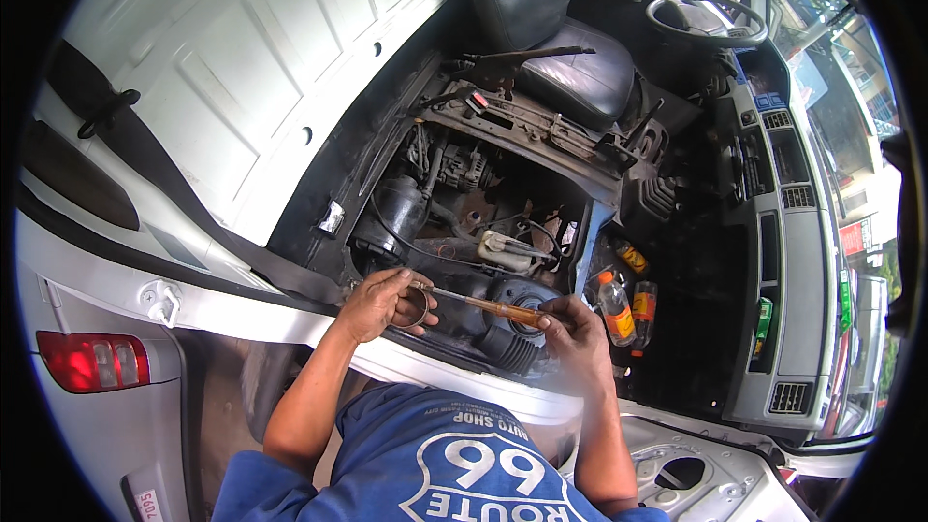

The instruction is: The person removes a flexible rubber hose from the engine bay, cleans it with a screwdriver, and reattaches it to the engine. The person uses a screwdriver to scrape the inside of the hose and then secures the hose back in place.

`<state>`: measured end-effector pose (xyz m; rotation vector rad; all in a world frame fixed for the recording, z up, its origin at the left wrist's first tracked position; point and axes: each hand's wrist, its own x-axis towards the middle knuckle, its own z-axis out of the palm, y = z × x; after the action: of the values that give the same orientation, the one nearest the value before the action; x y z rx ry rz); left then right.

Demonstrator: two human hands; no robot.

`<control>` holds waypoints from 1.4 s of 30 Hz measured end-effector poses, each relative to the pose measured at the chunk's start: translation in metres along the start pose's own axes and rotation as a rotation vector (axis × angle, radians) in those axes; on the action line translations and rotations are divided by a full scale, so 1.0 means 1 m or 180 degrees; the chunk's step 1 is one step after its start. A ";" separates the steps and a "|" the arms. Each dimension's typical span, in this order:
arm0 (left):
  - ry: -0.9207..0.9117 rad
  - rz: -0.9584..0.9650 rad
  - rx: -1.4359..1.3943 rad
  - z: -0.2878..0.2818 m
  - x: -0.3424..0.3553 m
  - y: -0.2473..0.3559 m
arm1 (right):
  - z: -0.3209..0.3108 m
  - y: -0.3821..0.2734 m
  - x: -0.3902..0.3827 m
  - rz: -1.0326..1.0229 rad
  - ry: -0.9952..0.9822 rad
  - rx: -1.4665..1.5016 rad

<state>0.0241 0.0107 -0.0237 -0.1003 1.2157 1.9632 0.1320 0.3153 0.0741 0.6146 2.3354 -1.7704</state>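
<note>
Over the open engine bay [527,157], left hand [379,305] pinches what looks like a metal hose clamp [425,307]; right hand [577,325] grips an amber-handled screwdriver [505,309], tip at the clamp's upper edge, exact contact too small to tell. Tip could skid and jab the left hand, since it alone braces the clamp; a loose pinch could drop it among the engine parts [464,169]. White door sill [387,365] below the hands, dark cab floor [691,329] with orange-labelled bottles [645,302] rightward, black seat [585,77] and grey dashboard [793,280] beyond.
</note>
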 end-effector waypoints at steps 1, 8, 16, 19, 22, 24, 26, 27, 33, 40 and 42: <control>-0.0019 0.0004 -0.0008 0.000 0.000 0.000 | 0.000 0.003 0.001 -0.0143 0.0065 0.0053; -0.0062 -0.0038 0.0020 0.004 0.002 -0.001 | -0.009 0.002 0.000 -0.1079 -0.0084 -0.1165; -0.0107 0.0065 0.0283 0.010 0.002 0.002 | -0.010 0.017 -0.004 -0.1241 0.0069 -0.1324; -0.0174 0.0095 0.0344 0.012 0.004 0.001 | -0.010 0.023 0.001 0.0141 0.0109 0.0988; -0.0200 0.0076 0.0320 0.015 0.004 -0.001 | -0.009 0.024 0.006 -0.0097 0.0474 0.1500; -0.0185 0.0091 0.0280 0.019 0.004 -0.003 | -0.007 0.025 0.006 -0.0172 0.0785 0.1634; -0.0097 0.0106 0.0260 0.023 0.004 -0.005 | -0.004 0.026 0.006 -0.0429 0.0851 0.1747; -0.0109 0.0165 0.0176 0.025 0.004 -0.006 | -0.003 0.027 0.005 -0.0611 0.0819 0.1828; -0.0064 0.0464 0.0364 0.034 0.007 -0.009 | -0.003 0.020 0.007 -0.1333 0.1136 0.2389; -0.0135 0.0673 0.0844 0.080 0.010 -0.016 | -0.012 -0.034 0.005 -0.0485 0.0380 0.0121; -0.0259 0.0552 0.0351 0.096 0.012 -0.018 | 0.008 -0.041 0.012 -0.0510 -0.0562 -0.1355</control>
<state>0.0599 0.0963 0.0090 0.1444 1.3128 2.0218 0.1036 0.3018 0.1038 0.2024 2.5741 -1.2512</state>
